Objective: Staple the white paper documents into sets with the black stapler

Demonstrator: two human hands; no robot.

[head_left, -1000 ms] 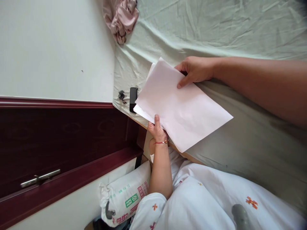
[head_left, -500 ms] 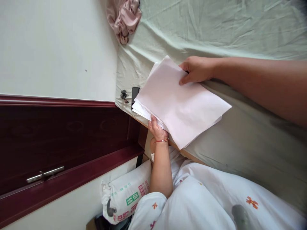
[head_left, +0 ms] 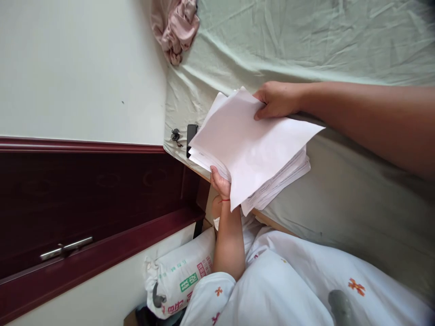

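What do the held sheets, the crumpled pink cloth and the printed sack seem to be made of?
Sheets: thin, matte white paper, judging by the top one's bending edge. Pink cloth: probably a satin-like fabric, with a soft sheen along its folds; the fibre cannot be told. Sack: perhaps woven plastic, from its puckered end and bold printing, though no weave shows.

Comprises white wall (head_left: pixel 81 68), dark-red door (head_left: pixel 78 194) with metal handle (head_left: pixel 74 245), and wood-edged surface (head_left: pixel 272 222) under wrinkled pale-green cloth (head_left: pixel 306 40). Shows soft, uneven light.
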